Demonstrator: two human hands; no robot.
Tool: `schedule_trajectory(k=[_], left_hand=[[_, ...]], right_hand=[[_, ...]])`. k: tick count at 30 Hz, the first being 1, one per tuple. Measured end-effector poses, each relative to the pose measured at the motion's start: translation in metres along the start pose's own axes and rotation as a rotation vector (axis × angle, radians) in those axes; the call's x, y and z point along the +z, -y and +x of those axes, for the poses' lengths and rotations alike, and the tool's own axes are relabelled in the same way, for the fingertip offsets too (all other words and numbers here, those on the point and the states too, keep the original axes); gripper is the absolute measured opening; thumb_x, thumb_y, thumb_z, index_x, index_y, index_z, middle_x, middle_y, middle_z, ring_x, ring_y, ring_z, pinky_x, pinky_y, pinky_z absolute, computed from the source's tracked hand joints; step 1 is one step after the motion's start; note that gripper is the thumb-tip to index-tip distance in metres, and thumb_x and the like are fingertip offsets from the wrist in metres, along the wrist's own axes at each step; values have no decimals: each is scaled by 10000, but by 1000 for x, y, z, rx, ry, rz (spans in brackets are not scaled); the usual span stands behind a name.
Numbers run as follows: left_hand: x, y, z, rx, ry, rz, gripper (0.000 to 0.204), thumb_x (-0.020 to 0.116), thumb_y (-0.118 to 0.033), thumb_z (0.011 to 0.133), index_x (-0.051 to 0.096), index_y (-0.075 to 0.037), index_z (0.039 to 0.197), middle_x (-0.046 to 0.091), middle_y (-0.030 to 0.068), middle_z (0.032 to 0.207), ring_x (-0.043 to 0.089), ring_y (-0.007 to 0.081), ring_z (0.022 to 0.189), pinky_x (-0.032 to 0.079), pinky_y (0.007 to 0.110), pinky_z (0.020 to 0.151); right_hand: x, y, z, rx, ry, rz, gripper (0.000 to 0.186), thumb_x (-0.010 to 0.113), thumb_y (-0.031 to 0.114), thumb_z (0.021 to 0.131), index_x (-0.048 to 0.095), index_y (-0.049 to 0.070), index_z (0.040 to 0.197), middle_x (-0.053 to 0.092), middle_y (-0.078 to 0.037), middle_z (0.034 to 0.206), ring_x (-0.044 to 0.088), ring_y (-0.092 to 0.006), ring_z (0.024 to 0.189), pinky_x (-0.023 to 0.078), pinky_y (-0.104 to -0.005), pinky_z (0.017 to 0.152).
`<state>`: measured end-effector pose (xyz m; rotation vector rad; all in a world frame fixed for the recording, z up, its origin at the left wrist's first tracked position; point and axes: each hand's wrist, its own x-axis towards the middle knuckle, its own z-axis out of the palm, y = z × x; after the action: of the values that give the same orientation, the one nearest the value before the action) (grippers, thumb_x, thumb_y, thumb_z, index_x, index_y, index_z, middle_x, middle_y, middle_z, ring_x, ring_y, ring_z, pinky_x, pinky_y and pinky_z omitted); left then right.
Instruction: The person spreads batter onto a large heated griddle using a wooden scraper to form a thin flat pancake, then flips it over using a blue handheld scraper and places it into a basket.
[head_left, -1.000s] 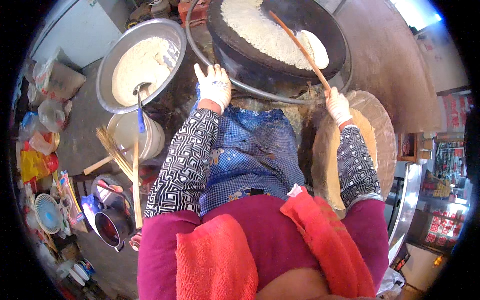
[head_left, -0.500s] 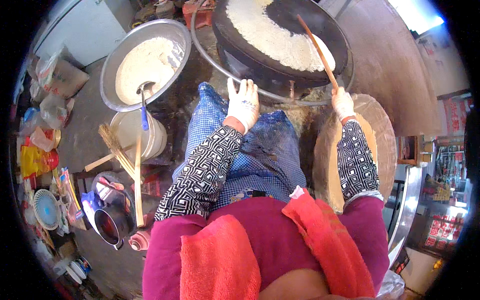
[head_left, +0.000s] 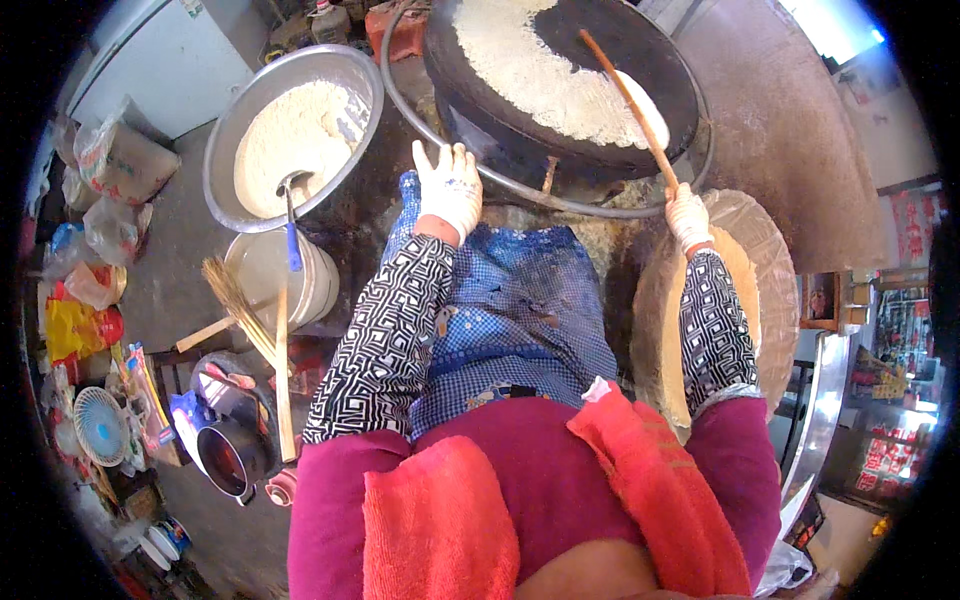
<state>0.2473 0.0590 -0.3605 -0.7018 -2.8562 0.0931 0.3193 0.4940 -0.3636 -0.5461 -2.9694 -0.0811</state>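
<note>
My right hand (head_left: pixel 688 218), in a white glove, is closed round the near end of a thin wooden stick (head_left: pixel 628 98). The stick's middle lies across pale batter (head_left: pixel 520 75) that forms a curved band on a round black griddle (head_left: pixel 625 40). A thicker, smooth patch of batter sits beside the stick at the griddle's right. My left hand (head_left: pixel 450 193), also gloved, has its fingers spread and holds nothing. It is over my left knee, beside the metal ring (head_left: pixel 400 95) around the griddle; whether it touches the ring I cannot tell.
At left, a metal basin (head_left: pixel 215 180) of batter holds a blue-handled ladle (head_left: pixel 293 247). Below are a white bucket (head_left: pixel 322 285), a straw brush (head_left: pixel 232 295) and a dark pot (head_left: pixel 230 462). A round tray with tan flat sheets (head_left: pixel 655 330) lies under my right forearm.
My left hand has moved left, from over the middle of my lap toward the basin. My right hand has come slightly nearer me, and the stick's far end has shifted a little left.
</note>
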Motion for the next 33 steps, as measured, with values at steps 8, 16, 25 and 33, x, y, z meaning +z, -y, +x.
schedule_trajectory(k=[8, 16, 25, 33], left_hand=[[-1, 33, 13, -125, 60, 4, 442, 365, -142, 953, 507, -20, 1353, 473, 121, 1443, 406, 278, 1338, 47, 696, 1118], [-29, 28, 16, -115, 25, -52, 292, 488, -159, 878, 667, -79, 1095, 612, 87, 1181, 506, 247, 1192, 147, 708, 1088], [3, -59, -31, 128, -30, -88, 500, 348, -101, 926, 411, 47, 1400, 424, 197, 1467, 358, 343, 1385, 72, 680, 1134], [5, -36, -17, 119, 16, 59, 565, 494, -240, 892, 438, 7, 1396, 421, 159, 1482, 378, 301, 1382, 72, 698, 1113]], right_hand=[[-11, 26, -8, -95, 36, 60, 291, 522, 350, 945, 559, 68, 1011, 660, -246, 829, 638, -456, 790, 510, -548, 738], [-38, 59, -20, -172, 53, 115, 242, 526, 295, 948, 538, 60, 1004, 656, -252, 802, 640, -452, 771, 512, -556, 699], [-41, 54, -7, 15, 88, 146, 333, 493, 357, 964, 568, 36, 1008, 663, -268, 875, 633, -443, 871, 480, -544, 779], [-13, 38, -3, -5, -26, 157, 276, 528, 320, 943, 542, 47, 983, 657, -235, 797, 646, -422, 786, 504, -535, 709]])
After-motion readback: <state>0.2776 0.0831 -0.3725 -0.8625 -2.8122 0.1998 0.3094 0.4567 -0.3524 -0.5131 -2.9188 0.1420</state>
